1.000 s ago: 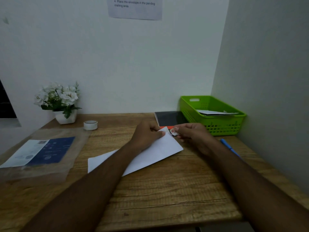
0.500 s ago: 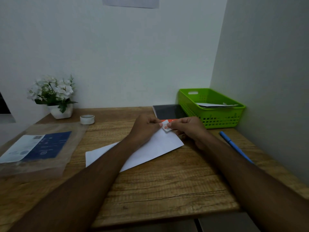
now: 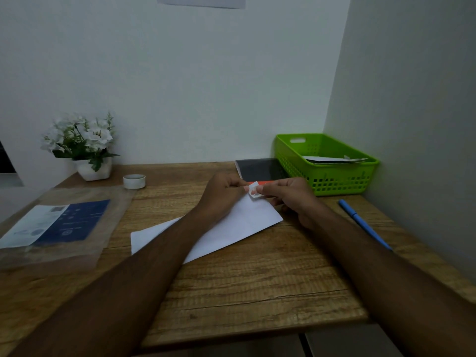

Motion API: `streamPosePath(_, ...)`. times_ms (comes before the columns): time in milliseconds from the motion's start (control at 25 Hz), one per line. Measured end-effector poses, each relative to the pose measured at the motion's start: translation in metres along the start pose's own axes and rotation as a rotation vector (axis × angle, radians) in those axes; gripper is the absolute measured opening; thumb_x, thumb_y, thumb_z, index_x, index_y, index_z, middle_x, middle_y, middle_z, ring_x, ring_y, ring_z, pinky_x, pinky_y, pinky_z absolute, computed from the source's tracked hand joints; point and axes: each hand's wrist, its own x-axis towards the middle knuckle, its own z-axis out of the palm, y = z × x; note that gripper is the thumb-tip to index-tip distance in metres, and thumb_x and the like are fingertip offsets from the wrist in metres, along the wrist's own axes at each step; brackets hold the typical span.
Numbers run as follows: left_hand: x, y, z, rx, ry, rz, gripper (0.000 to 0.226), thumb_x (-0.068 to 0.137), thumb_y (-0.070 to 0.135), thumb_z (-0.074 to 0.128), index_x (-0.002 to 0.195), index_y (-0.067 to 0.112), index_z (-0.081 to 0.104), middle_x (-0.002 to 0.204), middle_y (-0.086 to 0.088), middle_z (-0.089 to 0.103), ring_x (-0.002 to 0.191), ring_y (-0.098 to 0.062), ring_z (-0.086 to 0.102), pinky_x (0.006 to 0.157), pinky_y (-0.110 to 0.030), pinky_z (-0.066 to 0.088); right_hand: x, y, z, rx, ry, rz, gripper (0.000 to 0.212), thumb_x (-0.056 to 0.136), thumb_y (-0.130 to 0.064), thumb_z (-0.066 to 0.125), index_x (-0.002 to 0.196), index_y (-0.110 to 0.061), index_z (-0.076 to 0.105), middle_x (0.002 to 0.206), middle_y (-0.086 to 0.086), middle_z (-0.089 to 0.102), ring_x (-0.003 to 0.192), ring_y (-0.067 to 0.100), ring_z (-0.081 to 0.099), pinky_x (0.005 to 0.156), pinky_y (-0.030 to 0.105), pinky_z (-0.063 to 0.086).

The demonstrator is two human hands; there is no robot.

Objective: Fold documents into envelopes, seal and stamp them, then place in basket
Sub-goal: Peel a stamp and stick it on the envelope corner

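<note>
- Your left hand (image 3: pixel 221 191) and right hand (image 3: pixel 291 199) meet at the far corner of the white envelope (image 3: pixel 231 228), and both arms reach in from the near edge.
- Between them you hold a small white stamp (image 3: pixel 253 190) with a reddish mark. It sits right at the envelope's far corner, but you cannot tell whether it is already pressed flat.
- The fingers (image 3: pixel 268 189) of your right hand are curled and pinch the stamp from the right, with the thumb tip lying on its face.
- Your left hand is curled too, with a fingertip pinching the stamp's left edge.
- The envelope lies flat and slanted on the wooden surface (image 3: pixel 257 284). Your left forearm crosses over its middle.
- The green basket (image 3: pixel 342 181) stands at the far right against the wall, with white paper (image 3: pixel 332 159) lying inside it.
- A dark notebook (image 3: pixel 260 169) with an orange edge lies just left of the basket, behind your hands.
- A blue pen (image 3: pixel 365 225) lies to the right of your right forearm.
- On the left you have a clear sleeve with a blue-and-white sheet (image 3: pixel 59 222), a small white tape roll (image 3: pixel 134 181) and a pot of white flowers (image 3: pixel 82 143).
</note>
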Motion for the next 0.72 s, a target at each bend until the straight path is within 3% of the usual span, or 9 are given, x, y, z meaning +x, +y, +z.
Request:
streamPosePath(520, -0.0008, 0.0001, -0.0003, 0.003, -0.007, 0.004, 0.015, 0.088, 0.010, 0.060, 0.094, 0.009, 0.073, 0.082, 0.001, 0.067, 0.073, -0.005, 0.061, 0.057, -0.007, 0.047, -0.0015, 0.0007, 0.0012, -0.043, 0.016, -0.042, 0.015, 0.070, -0.014, 0.083, 0.071, -0.004, 0.072, 0.063, 0.007, 0.065, 0.037, 0.001, 0.050, 0.036, 0.015, 0.038)
streamPosePath(720, -0.0013, -0.0015, -0.0001, -0.040, -0.005, 0.054, 0.017, 0.085, 0.022, 0.067, 0.087, 0.008, 0.076, 0.082, -0.006, 0.072, 0.071, -0.011, 0.065, 0.061, -0.017, 0.048, 0.0023, 0.0047, 0.0019, -0.037, 0.019, -0.092, 0.020, 0.068, -0.017, 0.084, 0.062, -0.009, 0.068, 0.057, 0.002, 0.063, 0.041, 0.002, 0.052, 0.038, 0.015, 0.038)
